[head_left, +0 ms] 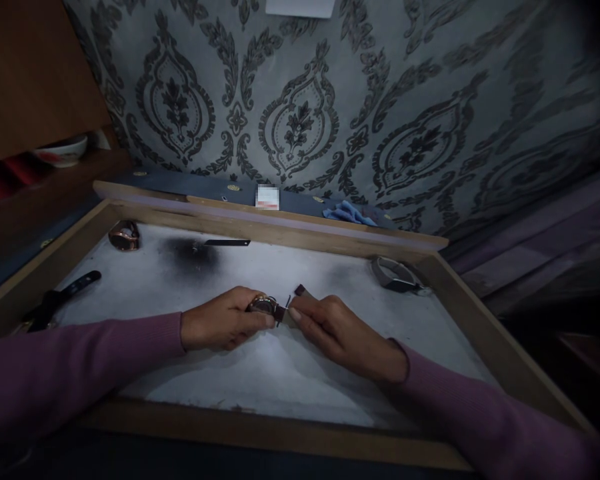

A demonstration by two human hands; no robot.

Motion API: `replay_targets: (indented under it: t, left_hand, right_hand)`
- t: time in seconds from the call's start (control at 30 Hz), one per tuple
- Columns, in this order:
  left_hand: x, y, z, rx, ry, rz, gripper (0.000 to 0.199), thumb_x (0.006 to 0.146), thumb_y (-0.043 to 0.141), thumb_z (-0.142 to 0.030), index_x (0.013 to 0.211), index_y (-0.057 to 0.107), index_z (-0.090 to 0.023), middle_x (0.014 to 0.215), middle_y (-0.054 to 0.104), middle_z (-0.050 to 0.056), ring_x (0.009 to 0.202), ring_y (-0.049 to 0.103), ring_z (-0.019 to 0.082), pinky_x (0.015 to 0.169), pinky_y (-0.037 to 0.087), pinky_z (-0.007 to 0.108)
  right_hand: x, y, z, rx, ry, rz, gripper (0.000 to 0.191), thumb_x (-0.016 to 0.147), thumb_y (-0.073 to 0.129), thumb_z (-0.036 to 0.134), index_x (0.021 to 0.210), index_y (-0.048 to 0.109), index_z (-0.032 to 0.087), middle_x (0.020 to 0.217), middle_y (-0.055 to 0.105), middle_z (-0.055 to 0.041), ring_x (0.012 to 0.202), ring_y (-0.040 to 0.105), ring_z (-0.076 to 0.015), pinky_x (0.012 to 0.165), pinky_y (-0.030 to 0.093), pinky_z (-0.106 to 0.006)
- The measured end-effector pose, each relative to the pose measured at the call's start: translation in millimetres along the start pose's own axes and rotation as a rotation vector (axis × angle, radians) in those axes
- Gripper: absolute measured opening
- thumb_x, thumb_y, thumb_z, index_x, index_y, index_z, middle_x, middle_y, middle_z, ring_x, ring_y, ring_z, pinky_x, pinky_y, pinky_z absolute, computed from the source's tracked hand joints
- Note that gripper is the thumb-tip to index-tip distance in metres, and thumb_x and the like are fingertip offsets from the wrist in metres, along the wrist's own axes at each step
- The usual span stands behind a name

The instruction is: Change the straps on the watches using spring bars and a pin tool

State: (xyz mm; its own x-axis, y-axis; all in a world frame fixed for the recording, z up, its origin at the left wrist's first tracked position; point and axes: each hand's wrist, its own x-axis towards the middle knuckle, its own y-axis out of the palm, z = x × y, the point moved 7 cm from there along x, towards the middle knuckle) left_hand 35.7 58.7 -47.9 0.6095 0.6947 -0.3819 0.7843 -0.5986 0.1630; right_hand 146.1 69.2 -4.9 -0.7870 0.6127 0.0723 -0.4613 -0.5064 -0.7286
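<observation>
My left hand (227, 321) is closed round a wristwatch (263, 305) with a round, shiny case, held a little above the white board. A dark reddish-brown strap (281, 313) runs from the case toward my right hand (333, 330). The right thumb and fingers are pinched at the strap, touching it close to a thin dark bar that crosses it. A dark strap-like end (300, 291) sticks up behind the right fingers. How it joins the rest is hidden by the hand.
The white board (300, 387) has a raised wooden frame (280, 427). On it lie a rose-gold watch (125, 236), a black-strapped watch (60, 297), a dark flat blade (229, 243) and a metal-band watch (396, 275). A blue cloth (349, 213) rests behind the frame.
</observation>
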Motion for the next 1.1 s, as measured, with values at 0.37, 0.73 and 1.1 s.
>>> replay_targets:
  t: [0.37, 0.73, 1.1]
  left_hand:
    - [0.5, 0.9, -1.2, 0.001, 0.021, 0.009, 0.018, 0.080, 0.053, -0.025, 0.070, 0.040, -0.020, 0.044, 0.031, -0.012, 0.036, 0.024, 0.004, 0.033, 0.021, 0.015]
    - [1.4, -0.2, 2.3, -0.021, 0.019, 0.009, 0.019, 0.082, 0.055, -0.024, 0.071, 0.039, -0.021, 0.045, 0.030, -0.012, 0.036, 0.024, 0.004, 0.034, 0.020, 0.017]
    - [0.8, 0.1, 4.4, -0.065, -0.050, 0.008, 0.022, 0.082, 0.057, -0.026, 0.070, 0.040, -0.021, 0.045, 0.028, -0.012, 0.036, 0.021, 0.003, 0.035, 0.015, 0.018]
  right_hand:
    - [-0.2, 0.4, -2.2, 0.020, 0.027, 0.010, 0.032, 0.098, 0.033, 0.029, 0.070, 0.043, 0.017, 0.054, 0.032, 0.0070, 0.046, 0.030, -0.0066, 0.049, 0.025, -0.023]
    - [-1.4, 0.6, -5.5, 0.035, 0.027, -0.008, 0.033, 0.098, 0.033, 0.030, 0.069, 0.042, 0.018, 0.054, 0.030, 0.0072, 0.047, 0.030, -0.0071, 0.049, 0.024, -0.024]
    - [0.1, -0.8, -2.4, 0.052, 0.016, 0.007, 0.032, 0.098, 0.035, 0.028, 0.069, 0.043, 0.018, 0.053, 0.030, 0.0075, 0.047, 0.029, -0.0070, 0.050, 0.025, -0.024]
